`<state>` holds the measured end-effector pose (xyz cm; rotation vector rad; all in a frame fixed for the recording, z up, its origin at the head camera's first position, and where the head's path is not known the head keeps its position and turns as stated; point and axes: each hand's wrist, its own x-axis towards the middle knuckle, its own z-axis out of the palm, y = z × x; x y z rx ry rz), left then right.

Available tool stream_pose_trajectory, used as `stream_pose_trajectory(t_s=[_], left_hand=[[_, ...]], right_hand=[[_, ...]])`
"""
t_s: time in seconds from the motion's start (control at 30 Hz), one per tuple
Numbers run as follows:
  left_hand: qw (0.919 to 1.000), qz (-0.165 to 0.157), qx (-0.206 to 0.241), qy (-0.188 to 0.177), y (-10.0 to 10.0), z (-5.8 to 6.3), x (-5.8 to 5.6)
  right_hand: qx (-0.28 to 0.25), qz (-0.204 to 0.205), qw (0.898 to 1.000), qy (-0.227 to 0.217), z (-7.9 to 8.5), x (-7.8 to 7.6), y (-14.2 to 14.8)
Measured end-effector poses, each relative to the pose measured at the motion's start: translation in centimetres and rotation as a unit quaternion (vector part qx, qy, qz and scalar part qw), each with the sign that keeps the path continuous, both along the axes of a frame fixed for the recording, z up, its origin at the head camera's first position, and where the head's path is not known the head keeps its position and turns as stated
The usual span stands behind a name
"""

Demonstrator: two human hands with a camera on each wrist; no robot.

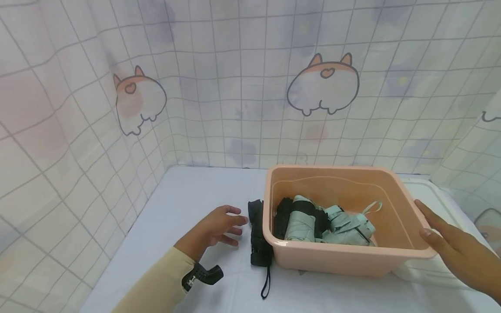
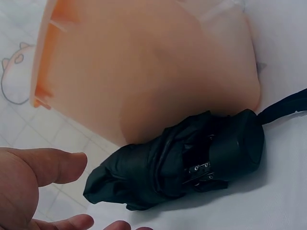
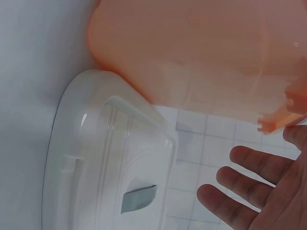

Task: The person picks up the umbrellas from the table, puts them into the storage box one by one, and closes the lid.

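Note:
A folded black umbrella [image 1: 258, 234] lies on the table against the left side of a peach plastic bin [image 1: 328, 261], its wrist strap toward me. My left hand [image 1: 223, 226] is just left of the umbrella, fingers spread and apart from it; the left wrist view shows the umbrella [image 2: 163, 167] beyond my thumb [image 2: 62, 165]. Inside the bin lie folded umbrellas: a pale green one [image 1: 301, 224] with a black band, a looser pale green one [image 1: 350, 228] and black fabric [image 1: 282, 217]. My right hand [image 1: 462, 250] touches the bin's right rim, its fingers extended.
Under and beside the bin's right side lies a white plastic lid [image 3: 110, 153] with a grey-green latch [image 3: 139, 199]. A white cloth covers the table [image 1: 203, 187]. Grid-patterned curtains [image 1: 219, 108] with cartoon animals stand behind and at both sides.

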<state>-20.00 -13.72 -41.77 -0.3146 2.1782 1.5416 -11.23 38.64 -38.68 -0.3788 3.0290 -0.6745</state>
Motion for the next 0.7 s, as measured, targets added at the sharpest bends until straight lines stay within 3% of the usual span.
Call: stream_pose_trajectory(t_s=[0.5, 0.7], left_hand=[[0.9999, -0.009, 0.007, -0.003, 1.4, -1.9, -0.3], [0.9998, -0.005, 0.016, -0.011, 2.1, -2.0, -0.4]], right_hand=[[0.002, -0.002, 1.0, -0.006, 0.1, 0.1, -0.2], [0.001, -0.001, 1.0, -0.007, -0.1, -0.1, 0.1]])
